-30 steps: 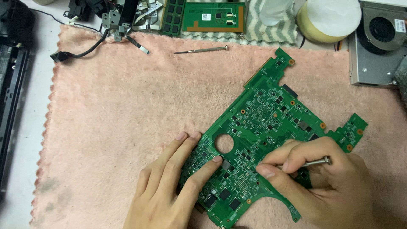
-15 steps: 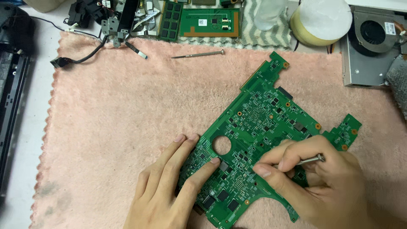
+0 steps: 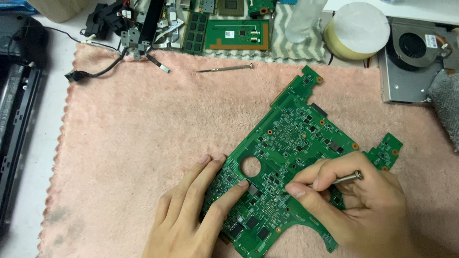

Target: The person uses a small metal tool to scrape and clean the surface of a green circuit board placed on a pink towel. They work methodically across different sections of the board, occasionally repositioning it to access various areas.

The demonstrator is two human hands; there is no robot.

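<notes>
- green laptop motherboard (image 3: 296, 157): we see it lying flat on the pink fleecy mat (image 3: 143, 134), tilted so its long axis runs from about 7 o'clock up to 1 o'clock, filling the lower right half of the mat; a round hole is cut through it near its middle.
- left hand (image 3: 191, 215): it comes in from 6 o'clock, fingers stretched out and nearly flat, grasping nothing; two fingertips rest at the board's left edge and another presses on the board just below the round hole.
- right hand (image 3: 358, 210): it enters from 5 o'clock, fingers curled tight and pinched around a thin metal screwdriver (image 3: 342, 179); the knurled end sticks out toward 3 o'clock, while the tip, hidden under the thumb and forefinger, points down at the board just right of the hole.
- second screwdriver (image 3: 224, 68): it lies loose at 12 o'clock on the mat's upper edge, well apart from both hands.
- at 12 o'clock beyond the mat we see a small green circuit board (image 3: 236, 36) beside memory modules (image 3: 193, 32), and metal hinges with a black cable (image 3: 103, 67) toward 11 o'clock.
- roll of pale tape (image 3: 356, 29): it stands at 1 o'clock, next to a cooling fan unit (image 3: 413, 52) at 2 o'clock.
- black laptop shell (image 3: 16, 105): it lies along the 9 o'clock edge, off the mat.
</notes>
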